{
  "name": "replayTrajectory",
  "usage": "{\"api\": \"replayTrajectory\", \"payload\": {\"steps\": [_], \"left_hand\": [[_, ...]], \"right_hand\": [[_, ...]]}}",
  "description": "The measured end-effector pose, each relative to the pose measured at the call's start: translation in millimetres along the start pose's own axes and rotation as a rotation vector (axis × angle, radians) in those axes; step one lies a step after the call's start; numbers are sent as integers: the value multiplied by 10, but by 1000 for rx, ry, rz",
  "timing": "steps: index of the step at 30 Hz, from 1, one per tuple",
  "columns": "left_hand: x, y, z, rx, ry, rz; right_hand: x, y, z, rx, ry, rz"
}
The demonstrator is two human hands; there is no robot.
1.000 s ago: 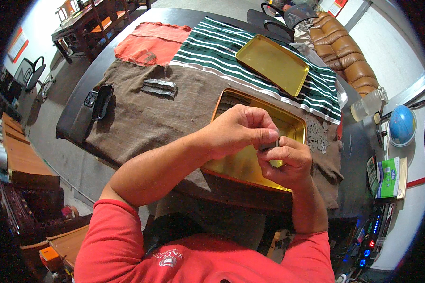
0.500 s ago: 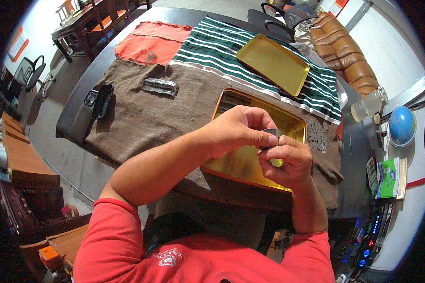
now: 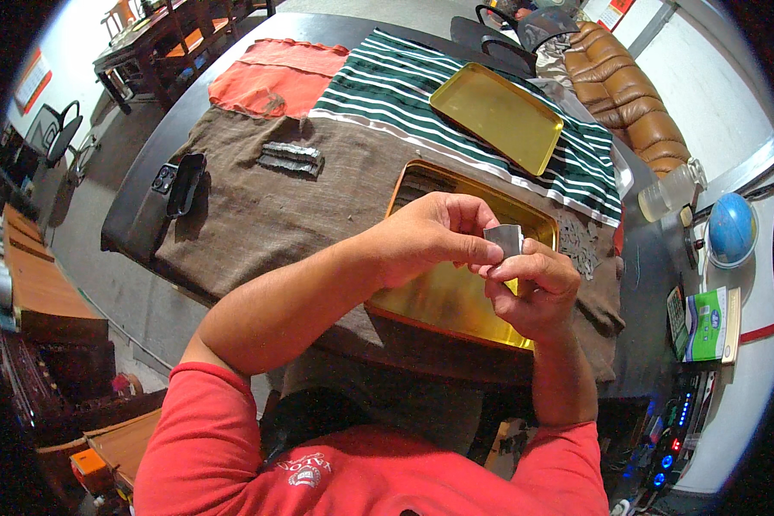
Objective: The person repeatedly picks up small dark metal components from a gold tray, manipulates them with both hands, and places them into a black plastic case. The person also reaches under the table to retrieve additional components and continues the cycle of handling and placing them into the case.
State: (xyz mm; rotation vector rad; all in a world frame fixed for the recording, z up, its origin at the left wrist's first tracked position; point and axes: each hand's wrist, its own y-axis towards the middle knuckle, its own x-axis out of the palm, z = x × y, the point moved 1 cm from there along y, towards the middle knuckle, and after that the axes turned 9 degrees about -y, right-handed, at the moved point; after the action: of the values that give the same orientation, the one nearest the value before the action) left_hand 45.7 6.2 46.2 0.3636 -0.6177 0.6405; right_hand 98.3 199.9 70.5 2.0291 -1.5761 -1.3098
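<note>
Between both hands is a small thin grey piece [image 3: 506,238], flat and roughly square, perhaps metal; its exact kind is unclear. The thumb and fingers of my left hand [image 3: 434,232] pinch it from the left. My right hand [image 3: 537,279] closes on its lower right edge with thumb and forefinger. Below the hands stands an open gold tin box [image 3: 421,301], partly hidden by them, with grey pieces [image 3: 420,182] in its far left corner. A heap of small pale grey bits [image 3: 580,248] lies on the brown cloth right of the box.
A gold tray-like lid [image 3: 499,120] rests on a green-and-white striped cloth [image 3: 378,77]. Two rows of grey strips [image 3: 291,160] and an open black case [image 3: 186,185] lie on the brown cloth [image 3: 258,215]. A clear jar [image 3: 662,196] stands at the right edge.
The grey piece has turned so that its flat face now shows, raised above the fingertips. My right hand has shifted slightly right; my left hand has hardly moved.
</note>
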Motion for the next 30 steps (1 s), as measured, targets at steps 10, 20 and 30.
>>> {"api": "replayTrajectory", "payload": {"steps": [10,20,30], "left_hand": [[-22,6,21,1,-137,113],[224,-25,-12,406,897,-33],[242,-74,-10,243,1210,88]], "right_hand": [[-54,11,-60,2,-40,-41],[-174,-25,52,688,881,-37],[-188,-20,102,794,1117,-99]]}}
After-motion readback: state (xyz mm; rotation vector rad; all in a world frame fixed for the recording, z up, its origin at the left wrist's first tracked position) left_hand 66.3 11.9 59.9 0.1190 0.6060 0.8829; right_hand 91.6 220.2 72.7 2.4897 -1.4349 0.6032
